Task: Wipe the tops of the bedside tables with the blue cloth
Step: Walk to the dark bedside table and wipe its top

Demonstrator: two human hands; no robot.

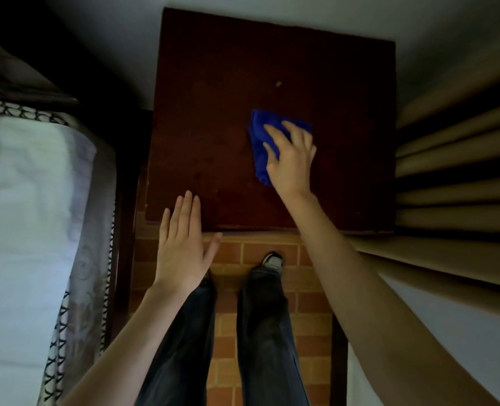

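Blue cloth (pixel 260 142) on dark wood counter (pixel 242 68), right grip (pixel 291 162) pressing it flat.

Cloth bunched, lying on the counter top a little right of its centre and nearer the front edge than the back. Right grip released, fingers spread and laid over the cloth's right half, palm down; nothing clenched. Left grip (pixel 181 244) also released, fingers straight and together, palm down at the counter's front-left corner, fingertips over the top, thumb out past the front edge; contact with the wood cannot be told. Small pale speck (pixel 278 83) on the counter behind the cloth. Bed (pixel 23 215) with pale patterned sheet left of the counter. Pleated tan curtain (pixel 453 171) right of the counter. Brick-pattern floor (pixel 228 332) in front of the counter, with dark trouser legs (pixel 266 317) and one shoe (pixel 273 260) near the front edge.
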